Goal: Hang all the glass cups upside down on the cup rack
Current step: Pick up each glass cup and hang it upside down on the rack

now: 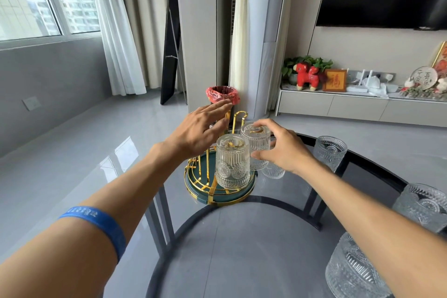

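A gold wire cup rack (238, 117) stands on a round green tray (193, 182) at the far side of a glass table. One ribbed glass cup (232, 161) hangs upside down on a front peg. My right hand (281, 150) grips a second upside-down glass cup (256, 139) on a peg just behind it. My left hand (200, 129) hovers with its fingers spread at the rack's left side, holding nothing. Upright glass cups stand on the table at the far right (330, 155), at the right edge (423, 205) and near the bottom right (350, 271). Another glass (273, 172) shows partly under my right hand.
The round glass table (242, 249) has a dark metal rim and frame. Beyond it a bin with a red liner (222, 95) stands on the grey floor. A low white cabinet (358, 106) with ornaments runs along the right wall.
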Available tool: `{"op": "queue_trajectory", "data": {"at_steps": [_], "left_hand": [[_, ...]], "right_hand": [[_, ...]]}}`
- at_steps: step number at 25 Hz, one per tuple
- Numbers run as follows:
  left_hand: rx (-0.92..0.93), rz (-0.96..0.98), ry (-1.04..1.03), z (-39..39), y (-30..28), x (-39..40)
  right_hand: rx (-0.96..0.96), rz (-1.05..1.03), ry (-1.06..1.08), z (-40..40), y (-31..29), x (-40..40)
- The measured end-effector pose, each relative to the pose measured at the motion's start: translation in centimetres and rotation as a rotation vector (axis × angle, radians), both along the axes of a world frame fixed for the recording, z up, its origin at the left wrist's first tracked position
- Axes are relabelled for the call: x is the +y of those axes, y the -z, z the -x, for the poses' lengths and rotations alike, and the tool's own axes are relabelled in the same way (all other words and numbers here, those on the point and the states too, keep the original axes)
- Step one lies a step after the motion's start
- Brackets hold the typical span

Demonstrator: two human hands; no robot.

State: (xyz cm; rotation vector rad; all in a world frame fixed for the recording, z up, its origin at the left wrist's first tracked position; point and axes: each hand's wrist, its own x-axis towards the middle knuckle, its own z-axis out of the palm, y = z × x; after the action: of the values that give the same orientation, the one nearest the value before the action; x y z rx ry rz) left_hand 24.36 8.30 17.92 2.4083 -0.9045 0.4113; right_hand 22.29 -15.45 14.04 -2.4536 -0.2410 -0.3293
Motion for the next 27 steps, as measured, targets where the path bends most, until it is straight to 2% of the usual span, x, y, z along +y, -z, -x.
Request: {"op": "queue_trajectory", "data": {"at_steps": [10,13,15,18,20,23,25,27], "left_hand": [[0.077,-0.014,-0.026,-0.1,0.1,-0.1],[0.136,-0.074,-0.113,1.3,-0.4,-0.7],[0.034,0.030,-0.178,4.3,0.2,-1.5],[-0.078,0.363,-0.167,11.4,3.1,-3.7],[0.019,0.433,-0.130,16.8,6.2,-5.9],[0.339,0.321,-0.096,22.4,10.1,-8.8],[0.464,0.263,-0.120,23.8,11.3,-10.0],[0.586,0.313,-0.167,24.3,10.9,-10.8]], "right_hand": [[-0.007,0.050,0.060,1.2,0.7,-0.2],[-0.001,0.027,0.042,2.8,0.3,-0.7],[0.004,-0.027,0.042,5.3,-0.3,-1.5],[0.097,0.066,0.068,9.8,-1.0,-3.9],[0.297,0.184,0.051,13.5,-1.5,-6.0],[0.673,0.415,0.005,18.5,-2.1,-7.7],[0.682,0.576,0.013,20.9,-1.8,-7.5],[0.574,0.595,0.074,22.4,-1.4,-7.0]]}}
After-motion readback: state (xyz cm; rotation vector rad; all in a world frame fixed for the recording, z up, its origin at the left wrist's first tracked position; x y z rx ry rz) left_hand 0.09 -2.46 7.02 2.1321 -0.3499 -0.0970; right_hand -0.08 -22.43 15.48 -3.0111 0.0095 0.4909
